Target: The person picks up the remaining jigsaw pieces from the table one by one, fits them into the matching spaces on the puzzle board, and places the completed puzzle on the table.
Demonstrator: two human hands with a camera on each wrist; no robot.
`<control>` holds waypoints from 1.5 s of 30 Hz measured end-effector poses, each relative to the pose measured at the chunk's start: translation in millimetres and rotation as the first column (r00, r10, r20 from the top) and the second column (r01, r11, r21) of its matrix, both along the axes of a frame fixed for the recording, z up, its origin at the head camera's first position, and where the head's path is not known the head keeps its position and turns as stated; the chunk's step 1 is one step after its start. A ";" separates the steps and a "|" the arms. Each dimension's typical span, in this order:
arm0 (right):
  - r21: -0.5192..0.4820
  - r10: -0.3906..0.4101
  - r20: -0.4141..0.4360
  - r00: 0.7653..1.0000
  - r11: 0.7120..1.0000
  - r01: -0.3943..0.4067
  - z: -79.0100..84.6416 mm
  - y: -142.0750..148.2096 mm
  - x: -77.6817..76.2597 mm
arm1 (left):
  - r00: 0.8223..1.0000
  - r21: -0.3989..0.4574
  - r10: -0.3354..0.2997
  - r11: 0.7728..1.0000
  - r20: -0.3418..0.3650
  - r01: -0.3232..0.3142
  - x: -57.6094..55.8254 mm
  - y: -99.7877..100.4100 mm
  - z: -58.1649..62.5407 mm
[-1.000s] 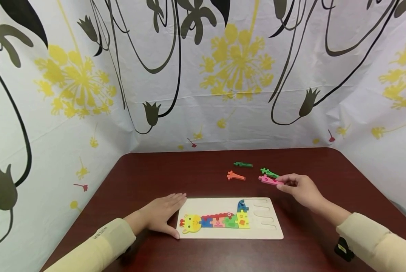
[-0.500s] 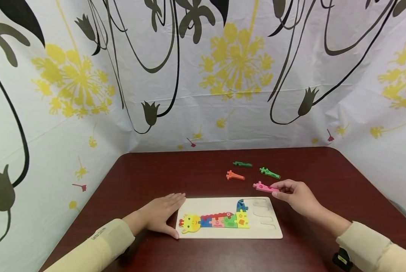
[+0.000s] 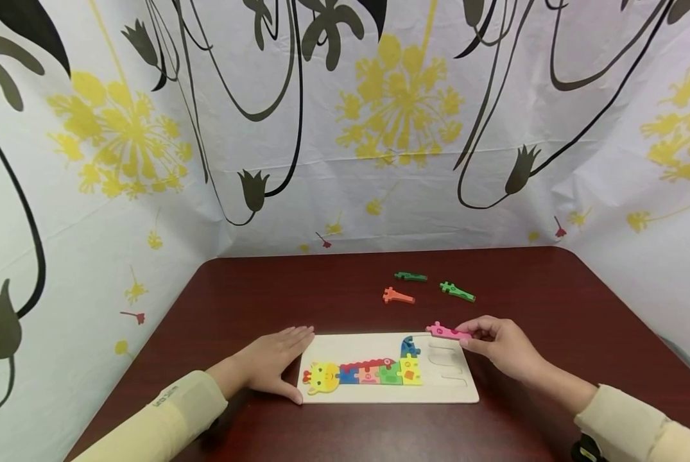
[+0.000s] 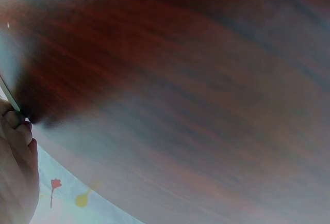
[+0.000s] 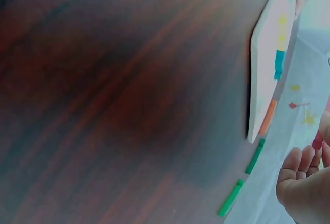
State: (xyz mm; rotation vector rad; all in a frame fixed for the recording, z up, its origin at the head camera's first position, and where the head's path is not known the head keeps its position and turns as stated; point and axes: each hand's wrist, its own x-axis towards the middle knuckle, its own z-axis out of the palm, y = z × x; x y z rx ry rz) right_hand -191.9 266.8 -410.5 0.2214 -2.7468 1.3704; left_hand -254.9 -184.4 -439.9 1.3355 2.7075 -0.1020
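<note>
behind everything, a flowered cloth (image 3: 345, 221) is hanging; before it the worktop (image 3: 275, 289) is spreading. a pale board (image 3: 356, 350) is lying there, carrying a giraffe (image 3: 369, 375) of joined pieces. the left hand (image 3: 272, 362) is resting at the board's left edge, fingers extended. the right hand (image 3: 503, 345) is pinching a pink piece (image 3: 444, 331) at the board's far edge, near the right corner. beyond, two green pieces (image 3: 457, 291) and an orange piece (image 3: 399, 296) are lying.
</note>
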 end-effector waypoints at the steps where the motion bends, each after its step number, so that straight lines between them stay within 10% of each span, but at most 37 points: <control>1: 0.003 0.001 0.004 1.000 1.000 -0.001 -0.7 -0.7 0.7 | 1.000 0.000 0.001 1.000 0.001 -0.001 -0.1 0.0 0.2; 45: 0.012 0.143 0.092 0.985 0.989 -0.145 -24.4 -14.2 24.6 | 1.000 0.014 0.003 1.000 0.007 -0.003 -0.7 -0.2 -1.9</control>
